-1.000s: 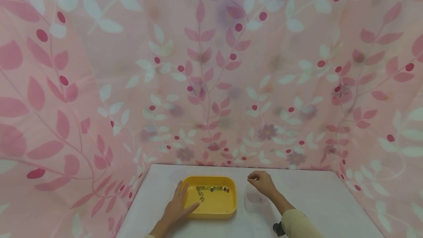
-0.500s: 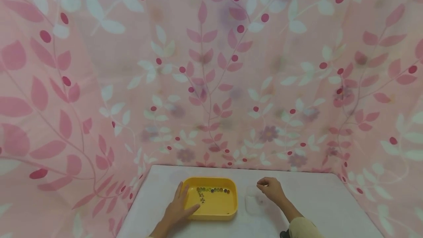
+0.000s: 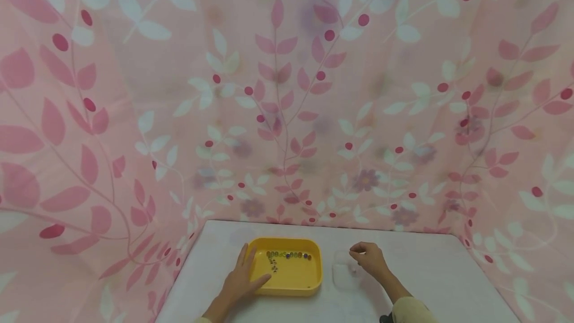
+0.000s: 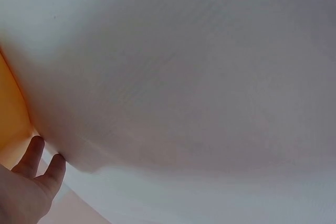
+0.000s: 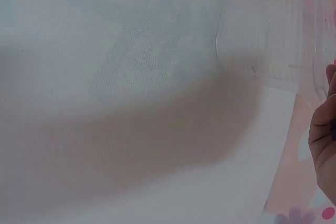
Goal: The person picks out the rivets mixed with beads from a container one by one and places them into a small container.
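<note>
From the head camera we see a white table (image 3: 426,273) walled in by pink leaf-patterned cloth (image 3: 287,88). A yellow tray (image 3: 291,283) sits left of centre, its long axis running left to right, with a row of small coloured beads (image 3: 288,254) along its far inner edge and a few more trailing down near the left end. Our left hand (image 3: 242,279) lies flat on the tray's left rim, fingers straight and holding nothing, thumb resting on the tray floor. Just right of the tray stands a small clear container (image 3: 344,274) — faint against the table. Our right hand (image 3: 368,257) hovers over its far right corner with fingers curled and tips pinched together; whether a bead sits between them is too small to tell. So the container lies directly below and slightly left of the right hand, and that hand is clearly the nearer one to it, while the beads lie further left, nearer the left hand

The left wrist camera shows mostly blurred white table surface (image 4: 199,77), a sliver of the yellow tray (image 4: 10,108) at the left edge, and two straight fingers (image 4: 31,156) of the left hand against the tray's rim

The right wrist camera shows the table and the ribbed clear container (image 5: 273,30) at upper right — with the edge of the right hand (image 5: 324,135) at the frame's right side; its fingertips are out of view here, so the pinch cannot be checked
</note>
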### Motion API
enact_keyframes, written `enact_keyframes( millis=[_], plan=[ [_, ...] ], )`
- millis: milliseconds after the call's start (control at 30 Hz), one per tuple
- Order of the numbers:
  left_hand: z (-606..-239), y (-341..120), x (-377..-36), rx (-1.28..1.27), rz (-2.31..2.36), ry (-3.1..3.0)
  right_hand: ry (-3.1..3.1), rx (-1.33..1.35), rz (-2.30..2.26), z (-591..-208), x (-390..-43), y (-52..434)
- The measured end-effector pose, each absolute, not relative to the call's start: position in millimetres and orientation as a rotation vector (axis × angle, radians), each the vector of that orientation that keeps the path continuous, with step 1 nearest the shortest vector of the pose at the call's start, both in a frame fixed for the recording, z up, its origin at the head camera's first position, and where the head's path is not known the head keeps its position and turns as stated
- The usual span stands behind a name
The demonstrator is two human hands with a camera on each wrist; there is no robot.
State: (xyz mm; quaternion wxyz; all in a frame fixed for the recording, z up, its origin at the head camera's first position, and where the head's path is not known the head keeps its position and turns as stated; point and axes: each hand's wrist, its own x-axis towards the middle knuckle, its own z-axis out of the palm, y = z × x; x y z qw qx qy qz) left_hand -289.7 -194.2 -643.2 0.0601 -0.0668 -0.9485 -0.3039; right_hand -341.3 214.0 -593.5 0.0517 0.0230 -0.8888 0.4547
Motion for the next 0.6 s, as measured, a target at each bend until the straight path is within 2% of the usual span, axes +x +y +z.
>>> enact_keyframes(
  millis=[600],
  plan=[
    [-636.9,-192.2,-286.3,-0.205,-0.954,-2.852,-2.738,0.176,1.203,-593.5,-341.7,215.3]
  ],
)
